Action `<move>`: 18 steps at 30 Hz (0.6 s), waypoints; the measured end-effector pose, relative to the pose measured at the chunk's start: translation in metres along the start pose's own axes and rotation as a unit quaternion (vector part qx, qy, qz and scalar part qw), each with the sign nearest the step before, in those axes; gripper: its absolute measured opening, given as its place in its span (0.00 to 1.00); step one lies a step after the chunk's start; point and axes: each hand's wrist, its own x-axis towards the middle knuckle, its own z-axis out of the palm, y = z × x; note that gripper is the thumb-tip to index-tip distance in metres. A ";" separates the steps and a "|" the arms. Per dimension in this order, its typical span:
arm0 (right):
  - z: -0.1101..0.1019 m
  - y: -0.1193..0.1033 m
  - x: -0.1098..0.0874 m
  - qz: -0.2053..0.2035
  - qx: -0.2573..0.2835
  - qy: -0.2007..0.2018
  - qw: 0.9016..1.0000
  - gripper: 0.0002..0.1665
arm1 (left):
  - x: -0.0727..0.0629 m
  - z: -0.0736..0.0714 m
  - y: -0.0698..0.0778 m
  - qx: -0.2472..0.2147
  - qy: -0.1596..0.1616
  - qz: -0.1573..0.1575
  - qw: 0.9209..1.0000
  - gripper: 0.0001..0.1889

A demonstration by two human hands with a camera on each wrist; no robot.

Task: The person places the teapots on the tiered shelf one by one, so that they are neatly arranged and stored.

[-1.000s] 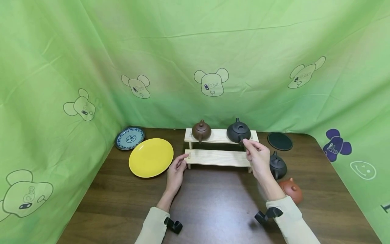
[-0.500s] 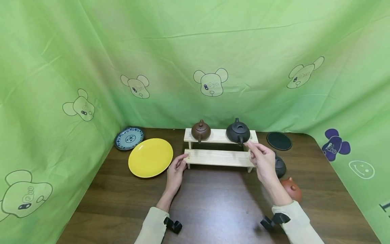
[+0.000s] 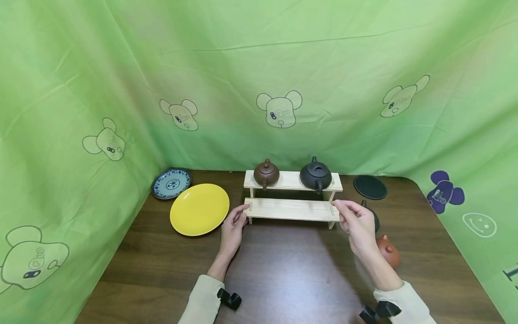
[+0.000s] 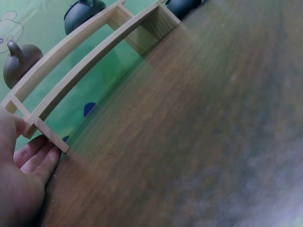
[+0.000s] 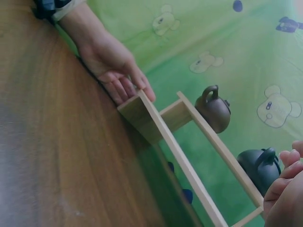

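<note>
A two-tier pale wooden shelf [image 3: 288, 209] stands on the table. On its upper tier sit a small brown teapot [image 3: 266, 173] at the left and a larger black teapot [image 3: 315, 174] at the right, upright and apart. My left hand [image 3: 232, 231] touches the left end of the lower tier; in the right wrist view, fingers [image 5: 147, 91] rest at that end's corner. My right hand [image 3: 358, 227], fingers loosely bent and holding nothing I can see, is close by the lower tier's right end. Whether its fingertips touch the wood I cannot tell.
Right of the shelf are a dark round mat [image 3: 370, 187], another black teapot [image 3: 374, 216] partly behind my right hand, and a reddish-orange teapot [image 3: 389, 252]. At the left lie a yellow plate [image 3: 199, 209] and a blue patterned plate [image 3: 171, 183]. Green cloth [image 3: 283, 67] surrounds the table.
My right hand has left the upper black teapot, coming down and to the right, to the lower tier's right end. That teapot stays in place, and my left hand has hardly moved.
</note>
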 end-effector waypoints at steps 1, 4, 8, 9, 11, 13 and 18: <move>-0.001 0.000 -0.002 -0.002 -0.002 0.000 1.000 0.16 | 0.000 0.000 -0.001 -0.001 0.003 -0.007 1.000 0.14; -0.005 0.001 -0.006 -0.006 -0.012 0.003 1.000 0.15 | 0.001 0.000 -0.002 0.002 0.006 -0.017 1.000 0.14; -0.010 0.001 -0.013 -0.009 -0.017 0.003 1.000 0.14 | 0.002 0.000 -0.004 0.003 0.004 -0.016 1.000 0.14; -0.012 0.001 -0.015 -0.008 -0.017 0.003 1.000 0.14 | 0.001 0.000 -0.003 0.004 0.001 -0.011 1.000 0.14; -0.014 0.001 -0.020 -0.008 -0.017 0.005 1.000 0.13 | 0.000 0.000 0.000 0.002 0.002 -0.014 1.000 0.14; -0.017 0.001 -0.024 -0.008 -0.017 0.006 1.000 0.13 | -0.001 0.001 0.003 0.004 0.003 -0.011 1.000 0.14; -0.023 0.000 -0.032 -0.010 -0.017 0.006 1.000 0.12 | -0.003 0.003 0.012 0.012 0.003 0.013 1.000 0.14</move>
